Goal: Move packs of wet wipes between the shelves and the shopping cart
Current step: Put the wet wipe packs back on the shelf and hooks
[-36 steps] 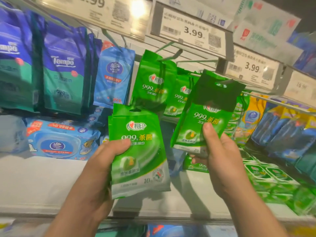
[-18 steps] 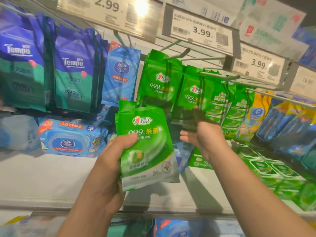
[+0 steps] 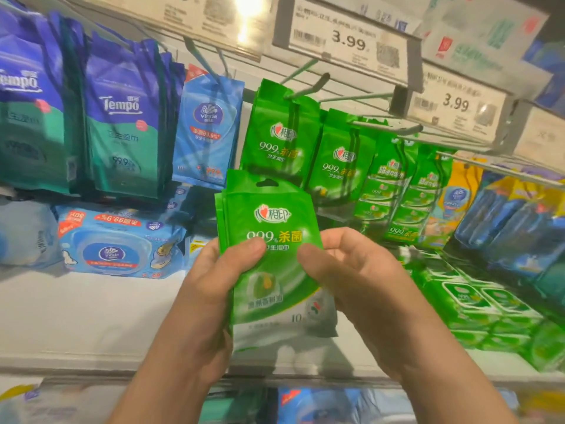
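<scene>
Small stack of green wet-wipe packs (image 3: 269,240) held upright in front of the white shelf (image 3: 91,307), below the hanging green packs (image 3: 279,133) on their hook (image 3: 308,87). Left hand (image 3: 211,298) grasping stack's left edge, thumb across the front. Right hand (image 3: 351,276) pinching the right edge, thumb on front, fingers curled behind. Tempo packs (image 3: 122,117) hanging far left; blue Vinda pack (image 3: 209,130) between those and the green ones. Price tag (image 3: 345,41) overhead reading 3.99.

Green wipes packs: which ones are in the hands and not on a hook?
The front green packs, pinched by the left hand and right hand; the other green packs hang on pegs behind.
</scene>
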`<state>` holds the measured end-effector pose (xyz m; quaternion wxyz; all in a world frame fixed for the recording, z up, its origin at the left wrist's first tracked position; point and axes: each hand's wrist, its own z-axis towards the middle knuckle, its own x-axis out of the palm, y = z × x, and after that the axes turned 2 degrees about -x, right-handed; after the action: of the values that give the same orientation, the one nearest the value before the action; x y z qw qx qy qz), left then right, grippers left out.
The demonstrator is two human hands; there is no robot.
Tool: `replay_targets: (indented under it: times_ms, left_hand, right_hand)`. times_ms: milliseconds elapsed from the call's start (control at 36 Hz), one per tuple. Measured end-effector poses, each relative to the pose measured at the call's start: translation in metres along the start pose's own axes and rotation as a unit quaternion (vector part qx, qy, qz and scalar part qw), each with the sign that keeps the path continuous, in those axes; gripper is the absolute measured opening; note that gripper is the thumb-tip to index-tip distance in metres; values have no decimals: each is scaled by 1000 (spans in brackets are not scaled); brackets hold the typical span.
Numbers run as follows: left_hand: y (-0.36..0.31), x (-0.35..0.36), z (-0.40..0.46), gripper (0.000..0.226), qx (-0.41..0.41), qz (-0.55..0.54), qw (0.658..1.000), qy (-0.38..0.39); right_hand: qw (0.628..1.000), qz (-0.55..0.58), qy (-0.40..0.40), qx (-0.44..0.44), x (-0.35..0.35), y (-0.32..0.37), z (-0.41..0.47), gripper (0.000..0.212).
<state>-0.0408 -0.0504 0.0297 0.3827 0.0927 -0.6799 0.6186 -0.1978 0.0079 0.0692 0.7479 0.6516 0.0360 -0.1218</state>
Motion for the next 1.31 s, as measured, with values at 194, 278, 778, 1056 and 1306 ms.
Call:
replay_targets:
  times_ms: [194, 278, 778, 1056, 1306]
  left_hand:
    - [15, 20, -2, 40, 7, -28, 1000, 6]
    - [11, 31, -1, 12, -1, 1, 1000, -20]
    - [7, 38, 12, 26, 18, 22, 995, -96]
    - [5, 39, 2, 20, -17, -25, 994, -104]
    - [-7, 52, 3, 33, -14, -1, 992, -124]
  right_hand:
    - [998, -24, -54, -27, -4, -8, -12, 54]
    - [996, -47, -48, -51, -8, -6, -18, 50]
    - [932, 16, -280, -229, -24, 8, -42, 17]
    - [915, -45, -331, -226, -34, 14, -22, 27]
    - [922, -16, -336, -193, -28, -8, -12, 26]
